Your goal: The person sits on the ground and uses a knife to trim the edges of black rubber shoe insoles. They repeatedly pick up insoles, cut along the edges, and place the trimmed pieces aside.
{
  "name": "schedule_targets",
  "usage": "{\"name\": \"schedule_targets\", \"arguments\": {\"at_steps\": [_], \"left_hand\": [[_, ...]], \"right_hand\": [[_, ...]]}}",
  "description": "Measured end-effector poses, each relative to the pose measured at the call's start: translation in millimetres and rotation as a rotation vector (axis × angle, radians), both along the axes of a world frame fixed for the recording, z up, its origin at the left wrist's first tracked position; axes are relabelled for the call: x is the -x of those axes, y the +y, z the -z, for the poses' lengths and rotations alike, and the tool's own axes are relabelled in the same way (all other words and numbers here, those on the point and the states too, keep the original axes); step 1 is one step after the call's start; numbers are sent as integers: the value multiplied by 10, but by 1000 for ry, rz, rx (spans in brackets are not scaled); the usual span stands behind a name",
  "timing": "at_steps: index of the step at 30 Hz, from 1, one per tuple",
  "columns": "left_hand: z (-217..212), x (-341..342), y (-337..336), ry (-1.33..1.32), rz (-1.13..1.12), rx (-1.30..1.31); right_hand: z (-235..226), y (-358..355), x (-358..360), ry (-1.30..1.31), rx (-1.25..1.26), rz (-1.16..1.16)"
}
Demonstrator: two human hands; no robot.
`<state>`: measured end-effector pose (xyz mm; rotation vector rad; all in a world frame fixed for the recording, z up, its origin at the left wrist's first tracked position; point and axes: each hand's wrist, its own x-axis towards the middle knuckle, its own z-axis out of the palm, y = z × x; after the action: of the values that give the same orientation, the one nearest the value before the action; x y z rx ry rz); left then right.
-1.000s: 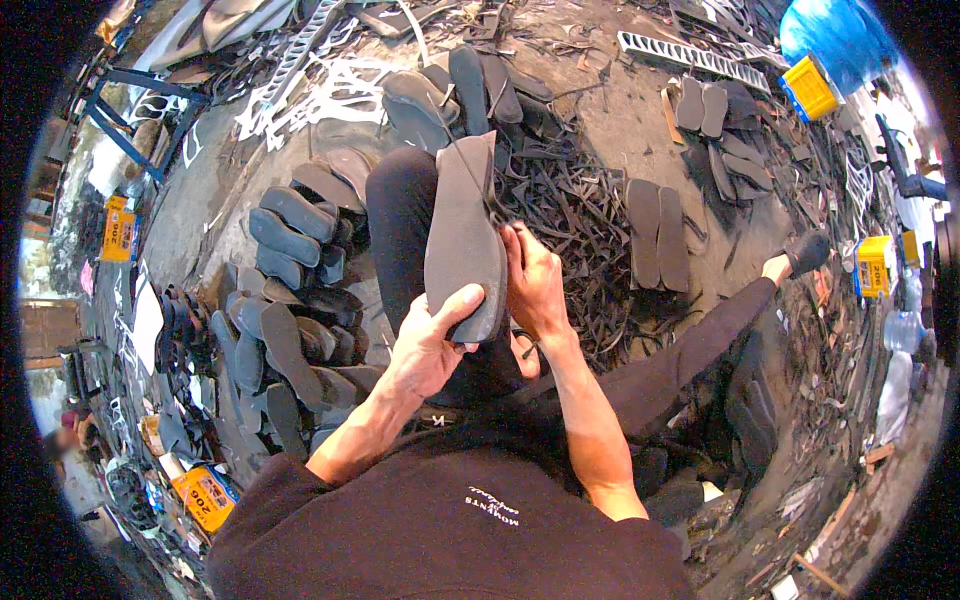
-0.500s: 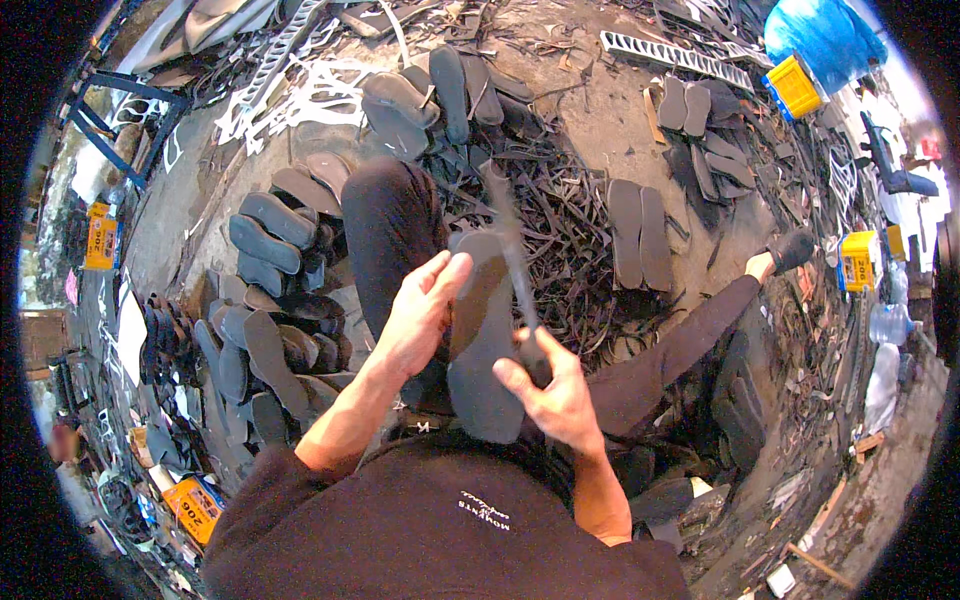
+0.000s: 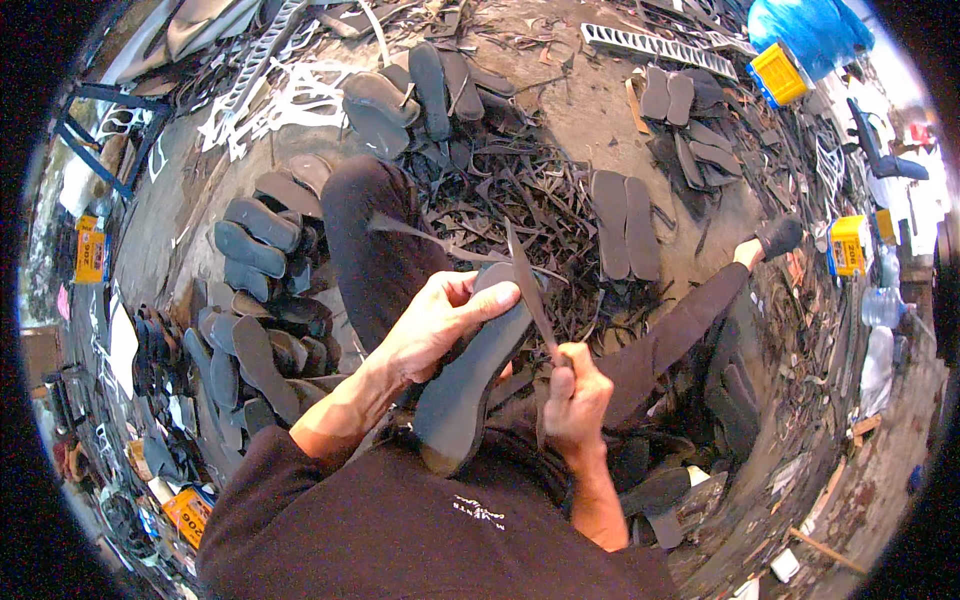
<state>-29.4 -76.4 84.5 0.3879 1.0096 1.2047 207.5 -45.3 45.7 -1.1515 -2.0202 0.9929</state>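
A dark grey shoe sole [image 3: 465, 390] lies slanted over my lap, its far end pinched between the thumb and fingers of my left hand [image 3: 440, 325]. My right hand [image 3: 578, 405] is closed round the handle of a long knife [image 3: 530, 285]. The blade points away from me, along the right edge of the sole's far end. A thin curled strip [image 3: 415, 232] of sole material sticks out beyond my left fingers; where it joins the sole is hidden.
Dark offcuts [image 3: 500, 190] are heaped between my legs. Stacked soles lie at left [image 3: 262, 225], at the back [image 3: 430, 90] and by my right leg [image 3: 625, 225]. White cut-out scraps [image 3: 285, 105] cover the far left floor; a blue drum [image 3: 805, 35] stands far right.
The sole has tilted, its near end swinging left. My left thumb now presses on its far end. The knife has come down to the sole's edge, and a curled strip shows beyond it.
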Motion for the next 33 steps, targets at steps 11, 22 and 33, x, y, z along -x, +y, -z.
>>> {"name": "schedule_targets", "arguments": {"at_steps": [11, 22, 33], "left_hand": [[-302, -18, -3, 35, 99, -52], [-50, -258, 307, 156, 359, -68], [234, -581, 525, 77, -573, -160]], "right_hand": [[-1427, 822, -1, -251, 409, -437], [-1034, 1287, -13, -96, 875, -505], [-232, 326, 614, 531, 490, 282]]}}
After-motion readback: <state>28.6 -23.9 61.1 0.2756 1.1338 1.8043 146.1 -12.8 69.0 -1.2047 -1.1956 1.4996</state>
